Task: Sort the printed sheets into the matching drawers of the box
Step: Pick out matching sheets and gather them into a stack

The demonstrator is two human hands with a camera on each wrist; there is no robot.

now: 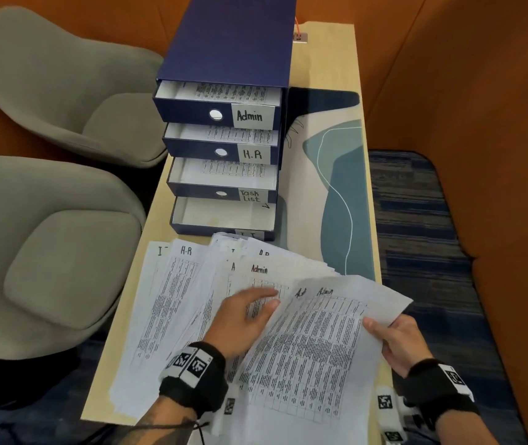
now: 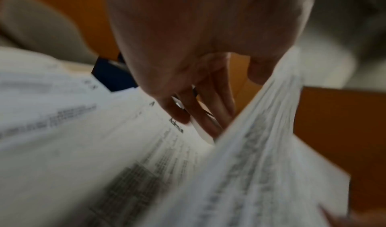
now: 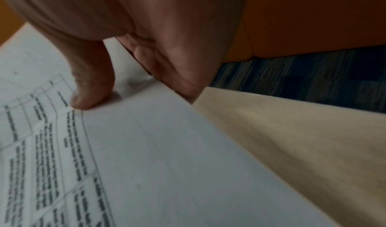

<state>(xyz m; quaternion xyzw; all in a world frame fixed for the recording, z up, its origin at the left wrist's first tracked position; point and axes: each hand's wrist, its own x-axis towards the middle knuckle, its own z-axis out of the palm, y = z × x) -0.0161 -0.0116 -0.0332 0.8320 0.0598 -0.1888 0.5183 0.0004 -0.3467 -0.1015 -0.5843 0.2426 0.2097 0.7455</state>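
Note:
A dark blue box (image 1: 230, 43) stands on the table with four drawers pulled out: Admin (image 1: 192, 112), H.R (image 1: 192, 149), Task List (image 1: 198, 191) and a bottom one (image 1: 224, 216) whose label is hidden by paper. The upper three hold printed sheets. A fanned pile of sheets (image 1: 176, 300) lies in front of the box. My right hand (image 1: 381, 332) pinches the right edge of lifted sheets headed Admin (image 1: 314, 348), thumb (image 3: 92, 90) on top. My left hand (image 1: 266, 303) lies with straight fingers (image 2: 208, 115) on another Admin sheet (image 1: 259, 271) of the pile, beside the lifted sheets (image 2: 250, 164).
Two grey armchairs (image 1: 63, 91) (image 1: 47, 268) stand close to the table's left edge. A mat with a blue pattern (image 1: 336, 187) covers the table right of the box. Blue carpet (image 1: 416, 220) and an orange wall lie beyond the right edge.

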